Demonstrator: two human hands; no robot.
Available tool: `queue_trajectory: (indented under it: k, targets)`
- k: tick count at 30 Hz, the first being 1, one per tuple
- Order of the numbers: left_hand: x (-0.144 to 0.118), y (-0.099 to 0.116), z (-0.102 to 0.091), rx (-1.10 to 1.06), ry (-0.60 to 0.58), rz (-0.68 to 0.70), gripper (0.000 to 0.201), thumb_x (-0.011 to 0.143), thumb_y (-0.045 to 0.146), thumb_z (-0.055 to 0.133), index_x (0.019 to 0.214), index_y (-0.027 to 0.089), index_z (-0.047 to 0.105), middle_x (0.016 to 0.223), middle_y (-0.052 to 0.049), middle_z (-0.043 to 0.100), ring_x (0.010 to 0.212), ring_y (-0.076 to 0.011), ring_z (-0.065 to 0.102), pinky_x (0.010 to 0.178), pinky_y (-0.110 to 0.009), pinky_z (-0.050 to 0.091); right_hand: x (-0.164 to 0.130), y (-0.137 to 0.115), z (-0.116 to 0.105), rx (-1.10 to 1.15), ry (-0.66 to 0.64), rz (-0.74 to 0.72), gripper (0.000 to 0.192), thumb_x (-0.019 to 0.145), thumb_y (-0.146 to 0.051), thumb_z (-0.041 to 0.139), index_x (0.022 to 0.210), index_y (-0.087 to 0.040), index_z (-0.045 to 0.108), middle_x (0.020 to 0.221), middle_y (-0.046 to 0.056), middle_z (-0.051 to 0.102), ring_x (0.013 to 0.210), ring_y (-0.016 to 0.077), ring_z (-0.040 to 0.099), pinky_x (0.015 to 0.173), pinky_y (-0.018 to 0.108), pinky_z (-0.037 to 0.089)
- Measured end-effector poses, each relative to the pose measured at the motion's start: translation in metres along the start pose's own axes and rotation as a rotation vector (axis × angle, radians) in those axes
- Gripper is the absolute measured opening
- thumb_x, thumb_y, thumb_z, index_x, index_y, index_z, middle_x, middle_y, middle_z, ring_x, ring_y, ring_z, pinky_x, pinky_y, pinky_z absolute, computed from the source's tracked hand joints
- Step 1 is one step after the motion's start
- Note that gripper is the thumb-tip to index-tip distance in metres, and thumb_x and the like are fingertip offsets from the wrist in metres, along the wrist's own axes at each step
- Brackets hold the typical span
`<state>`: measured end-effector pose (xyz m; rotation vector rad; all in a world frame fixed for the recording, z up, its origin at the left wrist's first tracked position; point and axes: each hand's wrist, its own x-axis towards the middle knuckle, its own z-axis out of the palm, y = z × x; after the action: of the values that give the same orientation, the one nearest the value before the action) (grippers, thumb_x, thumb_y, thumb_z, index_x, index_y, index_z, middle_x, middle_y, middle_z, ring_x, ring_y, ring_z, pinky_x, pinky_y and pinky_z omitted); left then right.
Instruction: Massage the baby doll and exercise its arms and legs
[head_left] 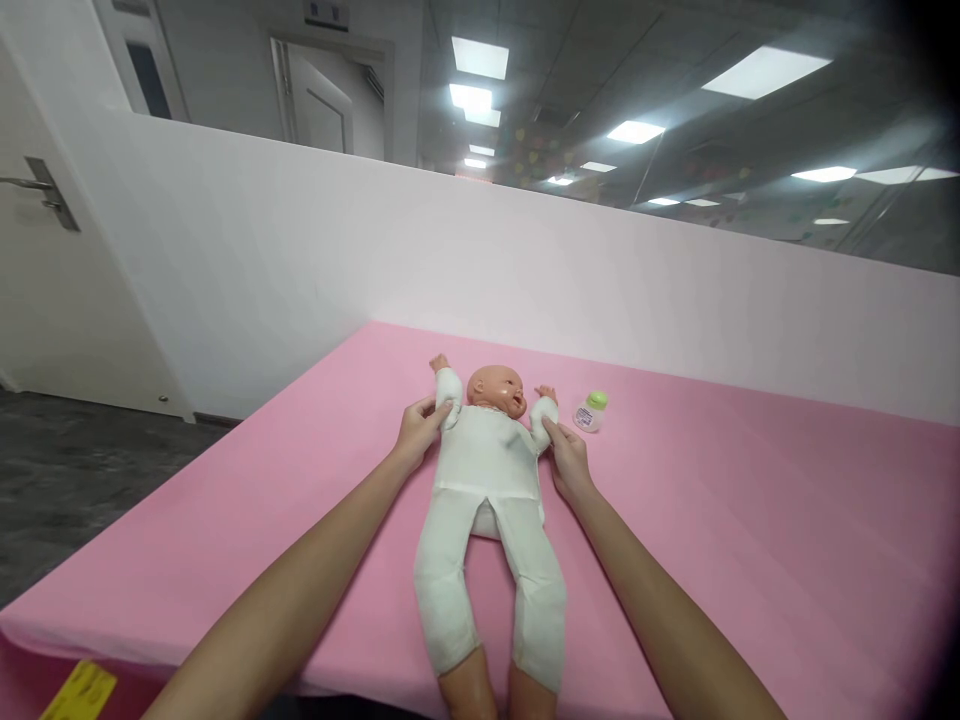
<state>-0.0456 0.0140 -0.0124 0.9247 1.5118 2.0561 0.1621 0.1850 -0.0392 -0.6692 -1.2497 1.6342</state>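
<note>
A baby doll (487,470) in a white one-piece suit lies on its back on the pink table cover (750,540), head away from me, bare feet at the near edge. My left hand (418,430) pinches the doll's sleeve at the arm on the left side. My right hand (566,460) grips the sleeve of the doll's other arm. Both doll arms are raised beside its head. A small white bottle with a green cap (590,411) lies just right of the doll's hand, a little beyond my right hand.
A white partition wall (300,260) runs along the far side of the table. A door with a metal handle (41,190) is at the left, over dark floor. A yellow tag (81,692) sticks to the table's near left corner.
</note>
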Motion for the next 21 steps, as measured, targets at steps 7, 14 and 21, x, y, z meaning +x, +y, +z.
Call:
queue_trajectory:
  k: [7,14,21]
  targets:
    - [-0.0012,0.0039,0.0006,0.041,-0.008,0.034,0.031,0.073,0.042,0.079,0.088,0.015,0.075,0.09,-0.006,0.072,0.082,-0.02,0.06,0.073,-0.029,0.043,0.0008,0.0023,-0.0021,-0.016,-0.007,-0.062,0.031,0.068,-0.043,0.088,0.076,-0.021,0.068,0.072,-0.003,0.066,0.068,0.0152,0.057,0.062,0.028,0.047]
    - [-0.0011,0.0037,0.0033,0.054,0.02,0.014,0.023,0.068,0.031,0.075,0.086,0.017,0.077,0.092,-0.007,0.074,0.084,-0.0214,0.062,0.072,-0.029,0.044,0.0,-0.0003,0.0004,0.06,-0.059,-0.112,0.028,0.068,-0.036,0.086,0.088,-0.023,0.072,0.091,0.0,0.073,0.084,0.0176,0.064,0.074,0.03,0.052]
    - [-0.0021,0.0054,0.0022,0.013,-0.007,0.032,0.029,0.073,0.039,0.079,0.091,0.016,0.078,0.091,-0.006,0.074,0.082,-0.0194,0.061,0.073,-0.028,0.044,0.0027,0.0039,-0.0013,0.031,-0.037,-0.08,0.03,0.072,-0.042,0.084,0.092,-0.024,0.072,0.081,-0.003,0.07,0.074,0.0159,0.062,0.068,0.028,0.051]
